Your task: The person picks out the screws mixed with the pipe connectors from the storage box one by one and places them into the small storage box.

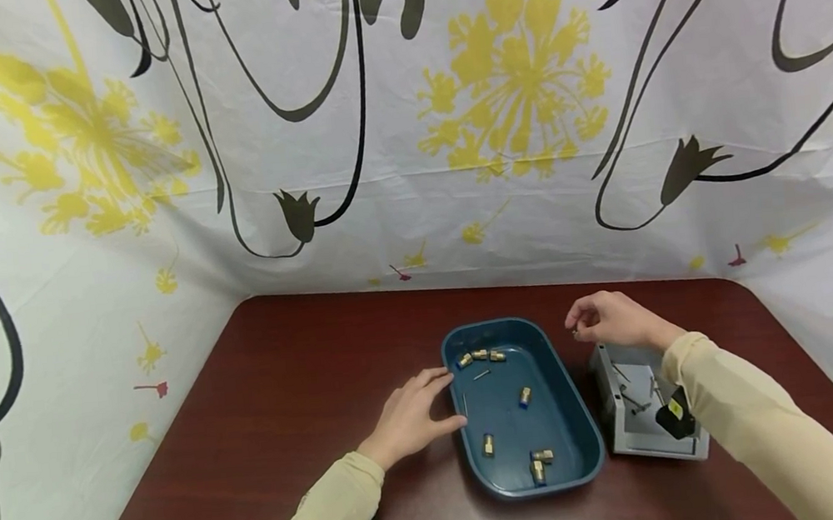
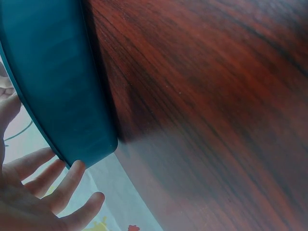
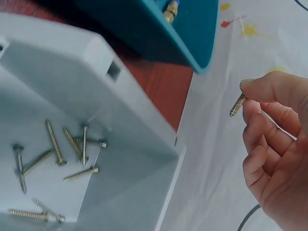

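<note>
My left hand (image 1: 411, 418) is at the left rim of a blue plastic tray (image 1: 590, 419), fingers spread, fingertips right at the edge. In the left wrist view its fingers (image 2: 72, 185) lie along the tray's outer end. Inside the tray lie several brass fittings (image 1: 524, 397), some with blue ends, and a thin metal pin or screw (image 1: 482, 374). My right hand (image 1: 610, 318) is raised over the back of a grey box (image 1: 660, 447), pinching a screw (image 3: 237, 105) between thumb and index finger, its threaded tip pointing down. Several loose screws (image 3: 54, 142) lie in the box.
Box and tray stand side by side on a dark red-brown wooden table (image 1: 284, 373). A black item with a yellow label (image 1: 675, 412) shows beside the right sleeve, over the box. Patterned white cloth (image 1: 346, 158) hangs behind the table and along its sides.
</note>
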Action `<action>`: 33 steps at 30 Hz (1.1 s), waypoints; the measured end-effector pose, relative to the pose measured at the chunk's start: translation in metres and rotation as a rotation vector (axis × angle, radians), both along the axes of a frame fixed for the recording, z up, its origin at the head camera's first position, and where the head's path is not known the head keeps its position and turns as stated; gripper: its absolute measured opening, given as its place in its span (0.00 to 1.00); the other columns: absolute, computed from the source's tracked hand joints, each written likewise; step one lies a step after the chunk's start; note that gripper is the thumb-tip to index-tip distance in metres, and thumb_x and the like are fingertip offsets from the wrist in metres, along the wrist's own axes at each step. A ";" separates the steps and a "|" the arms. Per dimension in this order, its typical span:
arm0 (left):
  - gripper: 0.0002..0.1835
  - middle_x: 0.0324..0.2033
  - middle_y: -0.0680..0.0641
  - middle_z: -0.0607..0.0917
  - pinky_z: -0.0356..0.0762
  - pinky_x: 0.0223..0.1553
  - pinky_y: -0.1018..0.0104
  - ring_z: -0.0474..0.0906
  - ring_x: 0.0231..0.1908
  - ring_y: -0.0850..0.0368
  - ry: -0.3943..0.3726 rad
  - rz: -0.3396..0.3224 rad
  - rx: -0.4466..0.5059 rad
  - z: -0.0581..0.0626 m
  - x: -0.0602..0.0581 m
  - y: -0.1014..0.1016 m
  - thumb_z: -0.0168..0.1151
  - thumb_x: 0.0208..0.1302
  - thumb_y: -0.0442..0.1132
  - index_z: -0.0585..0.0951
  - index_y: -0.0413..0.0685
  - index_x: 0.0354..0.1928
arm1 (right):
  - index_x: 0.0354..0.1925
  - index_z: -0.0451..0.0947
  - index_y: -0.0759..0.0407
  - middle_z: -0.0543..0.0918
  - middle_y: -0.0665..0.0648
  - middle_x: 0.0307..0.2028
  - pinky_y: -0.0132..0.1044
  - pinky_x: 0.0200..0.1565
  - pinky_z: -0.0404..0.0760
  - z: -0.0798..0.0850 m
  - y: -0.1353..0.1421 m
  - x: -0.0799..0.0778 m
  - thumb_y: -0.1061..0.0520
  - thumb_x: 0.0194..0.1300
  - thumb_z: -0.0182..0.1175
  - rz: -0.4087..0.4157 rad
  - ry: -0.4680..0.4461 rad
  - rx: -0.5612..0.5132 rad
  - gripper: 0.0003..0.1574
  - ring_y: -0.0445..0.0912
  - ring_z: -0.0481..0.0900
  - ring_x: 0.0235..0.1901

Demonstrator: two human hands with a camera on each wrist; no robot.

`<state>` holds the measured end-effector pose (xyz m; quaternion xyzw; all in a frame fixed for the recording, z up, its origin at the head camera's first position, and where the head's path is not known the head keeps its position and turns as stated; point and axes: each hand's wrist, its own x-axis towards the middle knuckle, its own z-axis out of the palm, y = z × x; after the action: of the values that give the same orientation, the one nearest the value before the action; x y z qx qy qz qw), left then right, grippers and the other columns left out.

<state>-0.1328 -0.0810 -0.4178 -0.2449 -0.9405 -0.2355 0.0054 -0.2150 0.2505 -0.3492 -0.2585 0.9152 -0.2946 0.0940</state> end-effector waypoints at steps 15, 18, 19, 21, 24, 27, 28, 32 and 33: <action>0.35 0.57 0.49 0.67 0.66 0.47 0.50 0.65 0.54 0.52 0.013 0.001 -0.003 -0.001 0.000 0.000 0.59 0.52 0.58 0.68 0.47 0.59 | 0.34 0.76 0.64 0.77 0.53 0.28 0.37 0.27 0.70 0.002 0.034 0.009 0.68 0.54 0.54 -0.075 0.029 0.044 0.07 0.45 0.72 0.27; 0.35 0.57 0.49 0.67 0.65 0.47 0.50 0.65 0.54 0.51 0.012 0.001 -0.003 -0.001 -0.001 0.000 0.59 0.52 0.58 0.69 0.47 0.59 | 0.34 0.76 0.64 0.77 0.52 0.27 0.36 0.26 0.70 -0.001 0.040 0.011 0.68 0.54 0.55 -0.094 0.018 0.045 0.07 0.44 0.72 0.26; 0.35 0.57 0.48 0.67 0.65 0.47 0.50 0.65 0.54 0.51 0.012 0.000 -0.002 -0.002 -0.001 0.000 0.59 0.52 0.58 0.69 0.47 0.59 | 0.34 0.76 0.64 0.77 0.52 0.26 0.36 0.26 0.69 -0.002 0.042 0.012 0.68 0.54 0.55 -0.094 0.013 0.044 0.07 0.44 0.71 0.26; 0.35 0.57 0.49 0.67 0.65 0.47 0.50 0.64 0.54 0.51 0.006 0.000 -0.001 -0.002 -0.001 0.000 0.59 0.52 0.58 0.68 0.46 0.59 | 0.34 0.76 0.64 0.76 0.51 0.25 0.35 0.25 0.69 -0.004 0.045 0.013 0.68 0.54 0.54 -0.103 0.001 0.043 0.07 0.44 0.71 0.25; 0.35 0.57 0.48 0.67 0.65 0.47 0.50 0.64 0.55 0.51 0.001 -0.002 0.001 -0.003 -0.001 0.000 0.59 0.52 0.58 0.68 0.46 0.59 | 0.34 0.76 0.65 0.76 0.51 0.25 0.35 0.24 0.67 -0.008 0.049 0.015 0.68 0.53 0.55 -0.110 -0.007 0.045 0.07 0.44 0.70 0.24; 0.35 0.58 0.49 0.67 0.65 0.48 0.50 0.64 0.55 0.52 -0.005 -0.001 0.004 -0.002 0.000 0.000 0.59 0.52 0.58 0.68 0.47 0.59 | 0.34 0.76 0.64 0.75 0.51 0.25 0.35 0.24 0.68 -0.011 0.053 0.017 0.67 0.53 0.55 -0.126 -0.009 0.052 0.07 0.44 0.70 0.25; 0.35 0.57 0.49 0.67 0.65 0.48 0.50 0.64 0.55 0.52 -0.004 0.000 0.005 -0.002 0.000 0.000 0.59 0.52 0.58 0.68 0.47 0.59 | 0.35 0.76 0.64 0.75 0.51 0.25 0.35 0.25 0.68 -0.011 0.054 0.017 0.67 0.54 0.55 -0.125 -0.009 0.053 0.07 0.44 0.71 0.25; 0.35 0.58 0.49 0.67 0.65 0.48 0.51 0.64 0.55 0.52 -0.001 -0.001 0.009 -0.001 0.000 0.000 0.59 0.52 0.57 0.68 0.47 0.60 | 0.36 0.75 0.65 0.76 0.52 0.27 0.37 0.27 0.71 -0.013 0.057 0.019 0.67 0.54 0.55 -0.126 -0.021 0.048 0.08 0.44 0.73 0.27; 0.35 0.58 0.49 0.67 0.65 0.48 0.51 0.64 0.55 0.52 -0.001 -0.001 0.009 -0.002 0.000 0.000 0.59 0.52 0.57 0.68 0.47 0.60 | 0.36 0.75 0.66 0.76 0.52 0.27 0.37 0.27 0.71 -0.013 0.058 0.019 0.67 0.54 0.56 -0.124 -0.025 0.044 0.08 0.45 0.74 0.28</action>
<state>-0.1332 -0.0813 -0.4194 -0.2451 -0.9393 -0.2401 0.0059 -0.1960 0.3082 -0.3622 -0.1956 0.9345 -0.2827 0.0927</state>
